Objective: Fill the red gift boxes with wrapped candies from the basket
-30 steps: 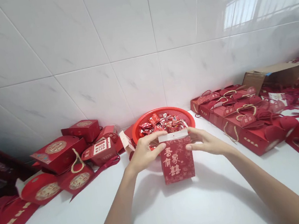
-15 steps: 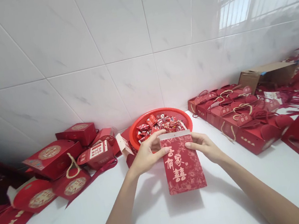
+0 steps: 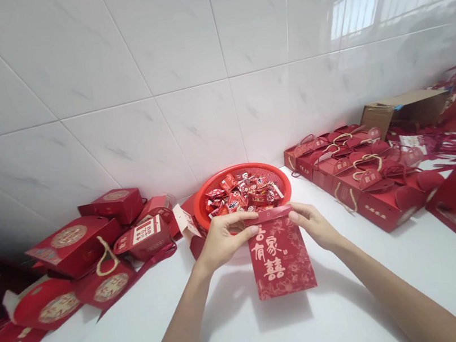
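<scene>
A flat red packet with pale characters and a flower pattern hangs upright above the white table, held by both hands near its top. My left hand pinches the upper left corner, thumb in front. On the upper right corner, my right hand has its thumb at the edge of the top flap. The flap shows its red side, folded toward the front. Just behind the hands stands a red plastic basket filled with small red wrapped candies.
Red gift boxes are piled at the left. An open red box touches the basket's left side. Rows of red boxes stand at the right, near a cardboard box and dark red ribbons. A tiled wall rises behind.
The packet's top flap showed its white side before and now lies folded forward, red side showing. My right thumb has moved up to the flap. The view has shifted slightly.
</scene>
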The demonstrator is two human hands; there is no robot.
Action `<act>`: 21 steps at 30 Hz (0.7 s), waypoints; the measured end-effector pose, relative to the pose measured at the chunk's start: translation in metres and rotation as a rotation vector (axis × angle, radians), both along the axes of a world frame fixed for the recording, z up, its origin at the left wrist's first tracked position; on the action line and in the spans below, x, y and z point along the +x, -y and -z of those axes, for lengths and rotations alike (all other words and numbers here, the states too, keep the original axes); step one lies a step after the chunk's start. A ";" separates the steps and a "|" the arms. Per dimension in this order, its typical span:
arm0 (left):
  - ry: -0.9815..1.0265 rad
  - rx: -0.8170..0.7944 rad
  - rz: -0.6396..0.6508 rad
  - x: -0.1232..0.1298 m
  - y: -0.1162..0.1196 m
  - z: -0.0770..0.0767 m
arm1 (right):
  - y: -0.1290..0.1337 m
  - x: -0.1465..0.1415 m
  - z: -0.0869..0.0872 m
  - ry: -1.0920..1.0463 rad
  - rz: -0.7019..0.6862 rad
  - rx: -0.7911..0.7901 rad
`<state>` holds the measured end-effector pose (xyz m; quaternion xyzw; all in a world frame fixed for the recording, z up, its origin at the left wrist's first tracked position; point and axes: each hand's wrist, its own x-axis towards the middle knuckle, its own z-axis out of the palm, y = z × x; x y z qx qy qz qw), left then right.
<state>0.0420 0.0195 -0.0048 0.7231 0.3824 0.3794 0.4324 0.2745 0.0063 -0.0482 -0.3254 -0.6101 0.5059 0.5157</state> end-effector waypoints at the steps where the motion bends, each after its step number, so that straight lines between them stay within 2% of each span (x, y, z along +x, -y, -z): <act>1: 0.002 -0.010 0.001 0.000 0.001 0.000 | 0.000 0.000 0.000 0.009 0.028 0.004; 9: -0.041 -0.007 -0.006 0.004 0.001 0.002 | 0.003 -0.001 -0.002 0.073 0.101 0.061; 21: 0.017 -0.060 -0.063 0.012 -0.001 0.009 | 0.004 -0.001 0.004 0.131 0.182 0.143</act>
